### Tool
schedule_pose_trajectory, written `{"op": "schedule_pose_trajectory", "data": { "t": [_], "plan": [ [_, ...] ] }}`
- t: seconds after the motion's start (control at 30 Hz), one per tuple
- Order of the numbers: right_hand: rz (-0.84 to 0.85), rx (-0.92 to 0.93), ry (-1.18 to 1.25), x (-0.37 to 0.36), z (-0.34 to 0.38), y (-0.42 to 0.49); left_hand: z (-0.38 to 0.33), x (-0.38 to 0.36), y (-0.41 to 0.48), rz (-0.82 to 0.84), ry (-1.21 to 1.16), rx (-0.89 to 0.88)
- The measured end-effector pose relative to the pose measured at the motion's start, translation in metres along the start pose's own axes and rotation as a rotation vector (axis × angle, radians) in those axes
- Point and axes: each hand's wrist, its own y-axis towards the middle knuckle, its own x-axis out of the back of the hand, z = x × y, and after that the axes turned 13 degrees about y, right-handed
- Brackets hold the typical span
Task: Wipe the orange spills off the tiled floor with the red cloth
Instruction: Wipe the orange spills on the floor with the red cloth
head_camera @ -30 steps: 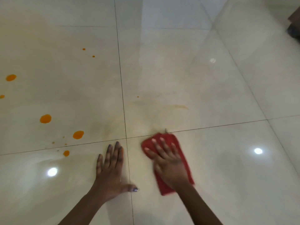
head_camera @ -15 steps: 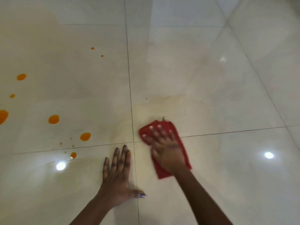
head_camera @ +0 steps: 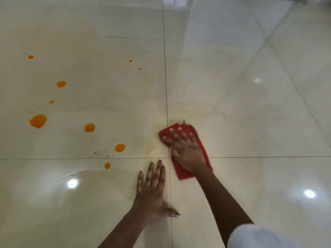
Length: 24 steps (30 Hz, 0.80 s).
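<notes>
My right hand [head_camera: 186, 149] presses flat, fingers spread, on the folded red cloth [head_camera: 200, 140] just right of where the tile joints cross. A faint yellowish smear [head_camera: 180, 113] lies on the tile around and beyond the cloth. My left hand [head_camera: 152, 190] rests flat on the floor below and left of the cloth, fingers straight. Several orange spills sit on the tile to the left: a big blob [head_camera: 38, 121], round spots [head_camera: 89, 127] [head_camera: 120, 147] [head_camera: 61, 84], a drop [head_camera: 107, 165] near the joint, and tiny dots [head_camera: 130, 60] farther away.
Glossy cream floor tiles [head_camera: 250, 122] with dark grout lines fill the view. Ceiling lights reflect as bright spots [head_camera: 72, 183] [head_camera: 309, 193]. A white sleeve [head_camera: 254, 237] shows at the bottom right.
My right hand has pushed the cloth away from me and slightly left, across the horizontal joint toward the vertical one. My left hand stays planted. More spills have come into view at left.
</notes>
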Motion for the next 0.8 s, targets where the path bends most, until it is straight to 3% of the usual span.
{"op": "schedule_pose_trajectory", "data": {
  "t": [0.1,0.17,0.27,0.3,0.4,0.47,0.57,0.67,0.73,0.8],
  "plan": [
    [-0.085,-0.277,0.004,0.009,-0.003,0.036,0.006,0.001,-0.005,-0.098,0.021,-0.013],
    [-0.044,-0.147,0.015,-0.01,0.035,0.043,0.027,-0.006,-0.02,-0.066,-0.026,0.064],
    [0.069,0.213,0.062,-0.052,0.082,-0.005,0.086,-0.017,-0.058,-0.06,-0.056,0.267],
    [0.053,0.209,0.057,-0.056,0.082,-0.016,0.106,-0.019,-0.069,-0.081,-0.046,0.33],
    [-0.146,-0.086,-0.02,-0.047,0.077,0.025,0.147,-0.02,-0.088,0.013,-0.062,0.466],
    [-0.1,-0.209,-0.014,-0.047,0.1,0.071,0.152,-0.022,-0.092,0.025,-0.11,0.484],
    [0.003,0.083,-0.01,-0.082,0.171,0.084,0.152,-0.021,-0.095,0.035,-0.118,0.468],
    [0.067,0.379,-0.042,-0.112,0.196,0.012,0.17,-0.017,-0.112,-0.013,-0.175,0.518],
    [0.08,0.387,-0.051,-0.101,0.172,-0.02,0.187,-0.018,-0.125,-0.012,-0.181,0.555],
    [-0.009,0.29,-0.086,-0.085,0.14,0.002,0.196,-0.025,-0.132,0.017,-0.205,0.556]
  ]
}}
